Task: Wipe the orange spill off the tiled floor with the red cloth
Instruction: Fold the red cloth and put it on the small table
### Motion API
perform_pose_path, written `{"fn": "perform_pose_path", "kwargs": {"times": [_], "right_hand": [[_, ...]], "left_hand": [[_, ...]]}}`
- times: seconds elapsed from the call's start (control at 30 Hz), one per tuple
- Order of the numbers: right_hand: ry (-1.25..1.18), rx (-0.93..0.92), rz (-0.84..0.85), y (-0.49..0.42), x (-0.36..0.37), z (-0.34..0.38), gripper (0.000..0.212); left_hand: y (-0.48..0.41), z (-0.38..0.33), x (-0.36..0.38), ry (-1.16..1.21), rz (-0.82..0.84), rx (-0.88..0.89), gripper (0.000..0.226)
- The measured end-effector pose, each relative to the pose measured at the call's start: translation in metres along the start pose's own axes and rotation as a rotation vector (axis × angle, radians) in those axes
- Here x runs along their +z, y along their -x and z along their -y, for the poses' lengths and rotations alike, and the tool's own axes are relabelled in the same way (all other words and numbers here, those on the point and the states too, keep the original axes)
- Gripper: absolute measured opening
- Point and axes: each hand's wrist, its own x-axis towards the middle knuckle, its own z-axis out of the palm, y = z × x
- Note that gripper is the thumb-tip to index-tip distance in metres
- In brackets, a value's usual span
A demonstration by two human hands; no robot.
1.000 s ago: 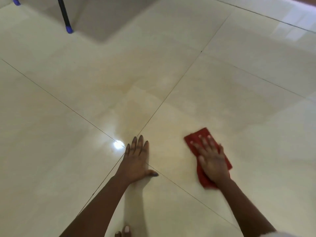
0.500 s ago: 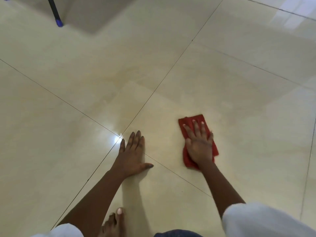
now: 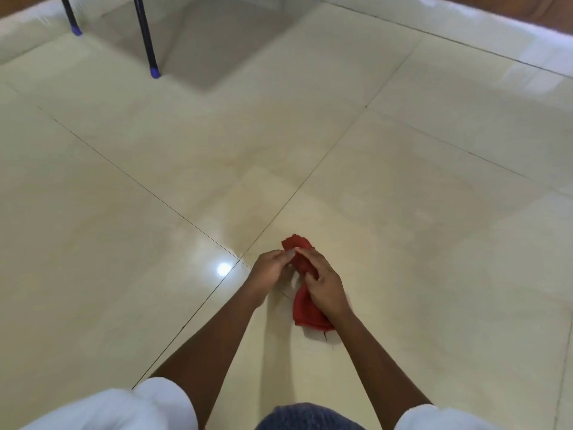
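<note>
Red cloth [image 3: 308,308]: bunched into a loose roll and held between both hands, low over the floor, just right of the point where four tiles meet; its top end pokes out past the fingertips and its lower end hangs out under the right wrist; whether that end touches the tile cannot be told
Left grip [image 3: 269,268]: fingers curled, the fingertips pinching the top part of the cloth from its left side
Right grip [image 3: 325,285]: clenched round the middle of the cloth, the back of the hand facing the camera
Arms: two bare forearms reach forward from the bottom edge and come together at the cloth
Floor [image 3: 434,274]: large glossy cream tiles with thin dark joints running slantwise
Spill: a faint cloudy patch [image 3: 356,209] lies on the tile beyond the cloth, too pale to tell its colour
Light spot [image 3: 224,269]: a bright round reflection on the floor, just left of the left grip
Furniture legs [image 3: 145,35]: two thin dark legs with blue caps stand on the floor at the upper left, well apart from the hands, with a grey square shadow beside them
Sleeves [image 3: 108,408]: white, blurred, at both bottom corners
Blue-grey fabric [image 3: 310,417]: at the bottom edge between the arms
Brown strip [image 3: 542,7]: runs along the top right corner, beyond the last tiles
</note>
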Motion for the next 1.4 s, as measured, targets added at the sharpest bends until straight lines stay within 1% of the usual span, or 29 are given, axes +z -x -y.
{"fn": "perform_pose_path", "kwargs": {"times": [0.07, 0.17, 0.23, 0.3, 0.4, 0.5, 0.57, 0.6, 0.63, 0.7, 0.8, 0.87, 0.93, 1.0, 1.07, 1.1, 1.17, 1.2, 1.3, 1.33, 1.4], "right_hand": [[-0.077, -0.006, 0.012, -0.009, 0.002, 0.015, 0.063], [-0.165, -0.014, 0.043, -0.017, 0.003, 0.042, 0.064], [-0.247, -0.016, 0.049, -0.021, -0.002, 0.065, 0.064], [-0.346, 0.015, 0.04, -0.024, -0.007, 0.094, 0.059], [-0.526, 0.077, -0.041, -0.025, -0.021, 0.148, 0.054], [-0.581, 0.127, -0.082, -0.025, -0.042, 0.204, 0.063], [-0.625, 0.21, -0.067, -0.019, -0.056, 0.241, 0.071], [-0.656, 0.262, -0.033, -0.014, -0.064, 0.268, 0.071], [-0.679, 0.309, 0.003, -0.01, -0.071, 0.285, 0.068], [-0.685, 0.37, 0.078, 0.004, -0.085, 0.337, 0.052], [-0.583, 0.367, 0.157, 0.032, -0.108, 0.431, 0.018], [-0.56, 0.352, 0.183, 0.05, -0.121, 0.487, 0.006], [-0.565, 0.341, 0.189, 0.07, -0.136, 0.549, 0.002], [-0.576, 0.314, 0.179, 0.088, -0.146, 0.599, 0.005], [-0.564, 0.278, 0.173, 0.106, -0.154, 0.647, 0.009], [-0.562, 0.261, 0.163, 0.116, -0.158, 0.671, 0.01], [-0.552, 0.247, 0.153, 0.129, -0.163, 0.703, 0.008], [-0.556, 0.233, 0.15, 0.132, -0.166, 0.726, 0.006], [-0.603, 0.254, 0.15, 0.138, -0.173, 0.763, 0.008], [-0.61, 0.247, 0.152, 0.138, -0.173, 0.776, 0.008], [-0.555, 0.233, 0.167, 0.135, -0.169, 0.802, 0.009]], "left_hand": [[-0.004, -0.014, -0.004, 0.153, 0.039, -0.016, 0.013], [-0.009, -0.039, -0.023, 0.291, 0.075, -0.024, 0.015], [-0.006, -0.061, -0.035, 0.302, 0.102, -0.022, 0.017], [0.001, -0.088, -0.048, 0.276, 0.1, -0.03, 0.018], [0.022, -0.134, -0.068, 0.258, 0.048, -0.027, 0.019], [0.053, -0.179, -0.09, 0.277, 0.002, -0.021, 0.017], [0.079, -0.208, -0.103, 0.33, -0.006, -0.014, 0.015], [0.099, -0.229, -0.111, 0.364, -0.009, -0.009, 0.015], [0.115, -0.243, -0.114, 0.395, -0.008, -0.008, 0.019], [0.154, -0.282, -0.125, 0.442, -0.023, -0.009, 0.025], [0.223, -0.347, -0.143, 0.522, -0.059, 0.007, 0.016], [0.266, -0.389, -0.153, 0.542, -0.081, 0.034, 0.01], [0.317, -0.435, -0.165, 0.513, -0.123, 0.045, 0.013], [0.362, -0.47, -0.173, 0.45, -0.136, 0.059, 0.014], [0.406, -0.503, -0.18, 0.379, -0.126, 0.056, 0.01], [0.428, -0.519, -0.184, 0.346, -0.116, 0.047, 0.013], [0.458, -0.537, -0.191, 0.321, -0.077, 0.032, 0.028], [0.473, -0.55, -0.199, 0.349, -0.061, 0.055, 0.037], [0.495, -0.565, -0.22, 0.518, -0.052, 0.061, 0.064], [0.5, -0.57, -0.228, 0.528, -0.068, 0.062, 0.07], [0.505, -0.582, -0.239, 0.461, -0.069, 0.086, 0.075]]}}
